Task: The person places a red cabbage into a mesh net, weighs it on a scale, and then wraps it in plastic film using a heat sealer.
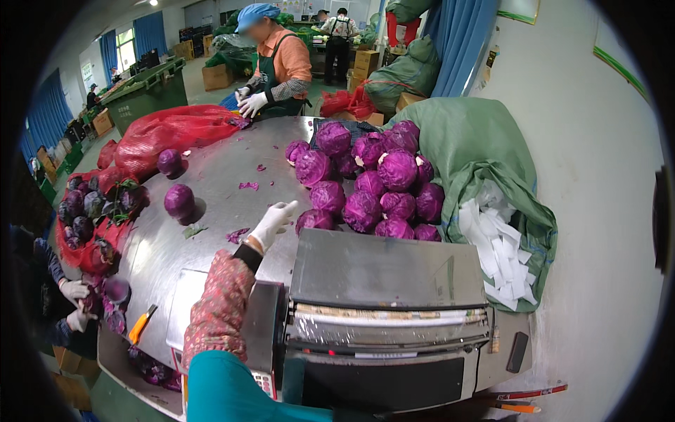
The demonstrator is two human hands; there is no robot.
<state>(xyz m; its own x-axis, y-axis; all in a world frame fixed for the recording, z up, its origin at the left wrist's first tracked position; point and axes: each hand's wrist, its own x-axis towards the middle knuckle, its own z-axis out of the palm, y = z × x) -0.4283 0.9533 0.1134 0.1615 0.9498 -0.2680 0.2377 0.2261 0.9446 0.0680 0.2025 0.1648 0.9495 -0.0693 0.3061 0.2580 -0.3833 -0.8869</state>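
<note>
My left hand (272,224), in a white glove, reaches over the steel table with nothing in its fingers. It hovers just left of a pile of peeled red cabbages (362,211), apart from them as far as I can tell. My right hand is out of view. Before me stands a film-wrapping machine (387,269) with a steel top and clear film across its front. Left of it, partly under my sleeve, is a weighing scale (262,316). Two single cabbages, one nearer (179,201) and one farther (170,162), stand to the left on the steel table (221,174).
An orange utility knife (141,324) lies at the left edge. Red mesh sacks (174,134) line the far left side. A green woven sack (474,132) holding white strips (501,253) stands right. Co-workers' gloved hands work at the far edge (252,103) and at left (76,300).
</note>
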